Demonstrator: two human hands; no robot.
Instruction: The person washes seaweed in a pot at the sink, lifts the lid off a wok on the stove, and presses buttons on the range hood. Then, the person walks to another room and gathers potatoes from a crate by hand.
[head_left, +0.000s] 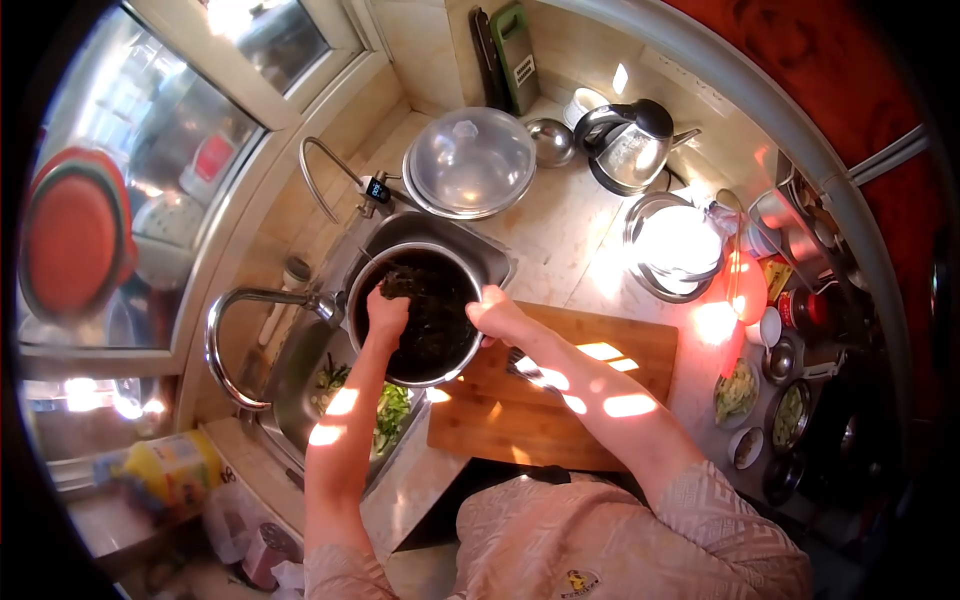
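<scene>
A round metal pot [440, 378] with dark liquid and dark leafy pieces in it stands over the sink [385, 228]. My left hand [388, 312] is inside the pot near its left side, fingers closed on a dark leafy clump [408, 284]. At the pot's right rim, my right hand [497, 314] is closed on the edge. Chopped green leaves [392, 415] lie in the sink's lower part, beside my left forearm. A wooden cutting board [640, 345] lies under my right forearm, with a knife blade partly hidden by the arm.
A curved faucet [215, 345] rises left of the pot. Behind the sink are a bowl with a translucent cover [470, 165], a small metal bowl [550, 142] and a kettle [630, 150]. Stacked plates [675, 240] and small bowls of food [737, 392] stand at the right.
</scene>
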